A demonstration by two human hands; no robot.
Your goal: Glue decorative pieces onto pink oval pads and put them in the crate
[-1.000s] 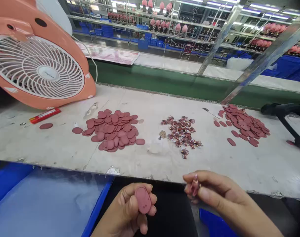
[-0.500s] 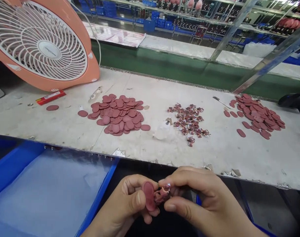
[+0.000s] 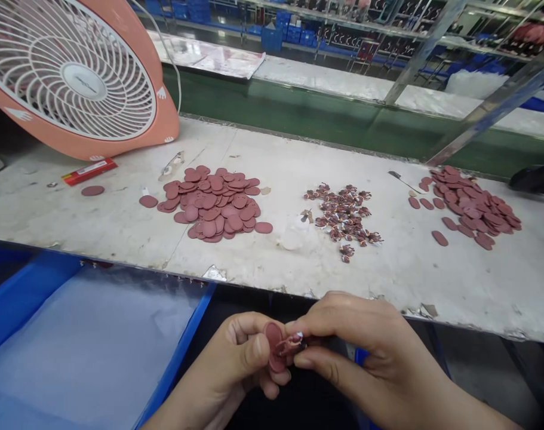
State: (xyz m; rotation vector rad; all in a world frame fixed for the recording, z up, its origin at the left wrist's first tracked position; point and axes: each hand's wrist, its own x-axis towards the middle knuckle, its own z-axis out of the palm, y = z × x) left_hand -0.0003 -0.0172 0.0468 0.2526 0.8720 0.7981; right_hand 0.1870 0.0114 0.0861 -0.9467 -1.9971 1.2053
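Below the table's front edge, my left hand (image 3: 236,358) pinches a dark red oval disc (image 3: 274,334) between thumb and fingers. My right hand (image 3: 352,352) is closed on a small reddish-brown figurine (image 3: 293,344) with a whitish tip and a yellowish band. The figurine touches the disc's face, overlapping its right side; whether the two are joined I cannot tell. On the table lie a heap of similar figurines (image 3: 346,215), a large pile of oval discs (image 3: 218,206) left of it and another disc pile (image 3: 475,206) at the right.
An orange fan (image 3: 88,80) stands at the table's left, near a red box (image 3: 89,171). A blue bin (image 3: 191,334) lined with clear plastic sits below the table at left. Metal posts (image 3: 491,107) slant up at the right. The white table (image 3: 410,272) has a chipped front edge.
My right hand has brought the figurine leftward onto the face of the disc. The disc has turned and tilted slightly in my left hand. The view has shifted a little.
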